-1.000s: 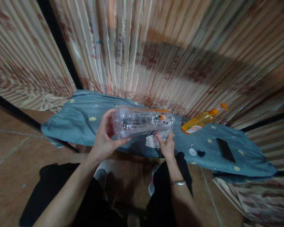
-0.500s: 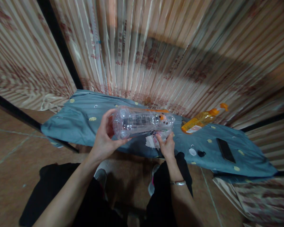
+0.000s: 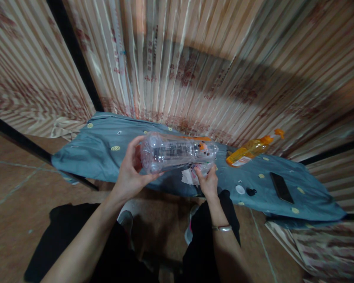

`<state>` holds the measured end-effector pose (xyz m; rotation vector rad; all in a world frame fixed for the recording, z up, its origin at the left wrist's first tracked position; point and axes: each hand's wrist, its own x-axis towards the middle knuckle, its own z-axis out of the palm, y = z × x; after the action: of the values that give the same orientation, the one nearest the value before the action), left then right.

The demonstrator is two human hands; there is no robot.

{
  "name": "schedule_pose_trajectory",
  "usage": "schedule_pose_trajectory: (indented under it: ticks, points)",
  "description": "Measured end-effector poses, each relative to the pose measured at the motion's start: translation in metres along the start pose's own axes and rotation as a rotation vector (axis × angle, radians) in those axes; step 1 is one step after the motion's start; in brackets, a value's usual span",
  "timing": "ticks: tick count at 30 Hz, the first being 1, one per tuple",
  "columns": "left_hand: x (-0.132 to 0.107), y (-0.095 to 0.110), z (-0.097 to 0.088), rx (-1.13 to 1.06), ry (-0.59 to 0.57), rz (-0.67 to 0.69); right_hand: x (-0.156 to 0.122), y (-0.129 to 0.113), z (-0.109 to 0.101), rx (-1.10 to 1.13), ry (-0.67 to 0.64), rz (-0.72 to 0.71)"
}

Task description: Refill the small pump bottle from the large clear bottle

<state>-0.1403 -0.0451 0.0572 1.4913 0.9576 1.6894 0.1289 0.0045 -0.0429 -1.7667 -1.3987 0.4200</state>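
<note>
A clear empty plastic bottle (image 3: 177,151) lies on its side in the air above the front edge of a table draped in blue-grey cloth (image 3: 100,149). My left hand (image 3: 129,173) is wrapped round the bottle's base end. Under the bottle's neck end, my right hand (image 3: 208,181) has its fingers pinched together on a crumpled white and clear label or wrapper (image 3: 191,175).
An orange bottle with a pump top (image 3: 249,150) lies on the cloth to the right. Nearer me are a white cap (image 3: 240,189), a small black piece (image 3: 250,191) and a dark phone (image 3: 281,187). Striped curtains hang behind the table. My legs are below.
</note>
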Motion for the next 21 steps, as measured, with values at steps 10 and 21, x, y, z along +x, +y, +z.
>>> schedule_pose_trajectory:
  ticks: [10,21]
  points:
    - [-0.0005,0.0006,-0.0003,0.001,-0.001,-0.009,0.0006,0.0037,0.0011,-0.009,0.025,-0.039]
    - [-0.0002,0.0021,0.0003,-0.002,0.006,-0.03,0.0007,0.0021,0.0012,-0.017,0.016,-0.004]
